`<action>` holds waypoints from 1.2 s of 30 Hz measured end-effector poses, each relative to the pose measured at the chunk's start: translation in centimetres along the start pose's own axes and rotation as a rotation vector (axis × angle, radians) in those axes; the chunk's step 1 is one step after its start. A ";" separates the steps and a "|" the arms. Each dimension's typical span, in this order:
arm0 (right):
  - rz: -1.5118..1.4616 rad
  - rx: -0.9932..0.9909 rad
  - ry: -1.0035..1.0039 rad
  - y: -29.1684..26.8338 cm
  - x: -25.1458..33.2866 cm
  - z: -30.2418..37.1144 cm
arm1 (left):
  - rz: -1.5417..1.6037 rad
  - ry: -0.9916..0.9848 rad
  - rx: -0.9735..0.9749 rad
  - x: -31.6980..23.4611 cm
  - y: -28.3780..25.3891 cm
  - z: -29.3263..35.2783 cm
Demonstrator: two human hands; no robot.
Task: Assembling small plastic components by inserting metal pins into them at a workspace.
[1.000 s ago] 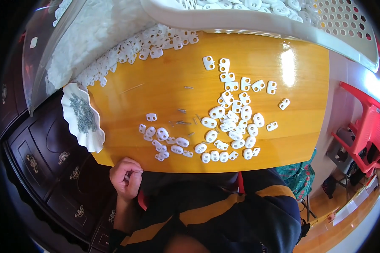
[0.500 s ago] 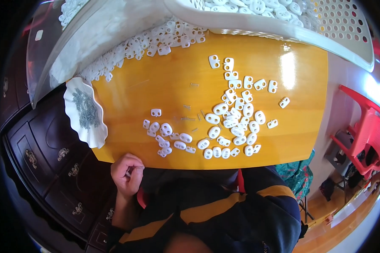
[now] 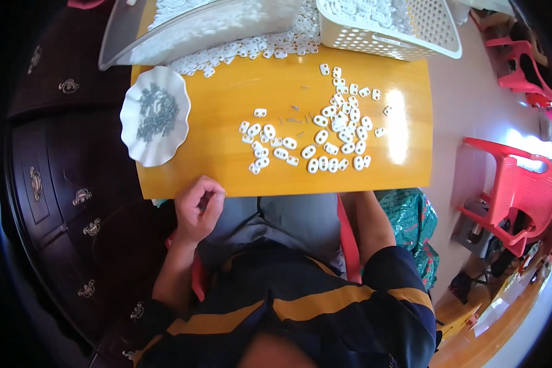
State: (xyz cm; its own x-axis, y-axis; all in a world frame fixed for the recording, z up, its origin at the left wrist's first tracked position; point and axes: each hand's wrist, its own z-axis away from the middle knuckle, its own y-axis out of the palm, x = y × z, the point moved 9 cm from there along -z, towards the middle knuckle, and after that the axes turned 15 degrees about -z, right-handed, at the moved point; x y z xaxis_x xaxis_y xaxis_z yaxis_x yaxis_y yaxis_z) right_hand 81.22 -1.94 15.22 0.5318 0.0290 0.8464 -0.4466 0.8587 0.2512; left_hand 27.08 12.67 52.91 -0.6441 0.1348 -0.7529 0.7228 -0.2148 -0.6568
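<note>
Glossy tabletop (image 3: 218,122) bears small white two-holed pieces (image 3: 289,143), oval or squarish.

Showing glossy wood across the bench (image 3: 218,126), smooth plastic on the two-hole pieces (image 3: 289,143) and basket (image 3: 368,42), dull metal on the springs (image 3: 158,110), smooth gloss on the dish (image 3: 129,132), matt cloth on the trousers (image 3: 297,214).

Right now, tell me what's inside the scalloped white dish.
The white dish holds a heap of small grey pieces. Bare white shows around the heap; the bottom beneath, and any buried pieces, cannot be seen.
</note>
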 end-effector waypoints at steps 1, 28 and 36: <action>-0.006 0.007 -0.017 0.1 1.1 0.1 | -0.017 0.020 0.002 -0.2 0.0 0.4; 0.613 0.501 -0.647 28.0 24.2 25.0 | 0.031 0.293 0.174 -0.8 4.5 6.4; 0.814 0.386 -0.924 28.9 24.9 26.6 | 0.004 0.309 0.170 -1.5 4.3 6.3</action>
State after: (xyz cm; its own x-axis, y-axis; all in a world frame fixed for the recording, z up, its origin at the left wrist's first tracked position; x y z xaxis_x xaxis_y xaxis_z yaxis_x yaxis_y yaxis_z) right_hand 62.42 9.99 56.06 -0.6132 -0.0251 0.7895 -0.6660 0.5539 -0.4996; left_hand 29.55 5.42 51.45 -0.5161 0.4145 -0.7496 0.6565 -0.3706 -0.6570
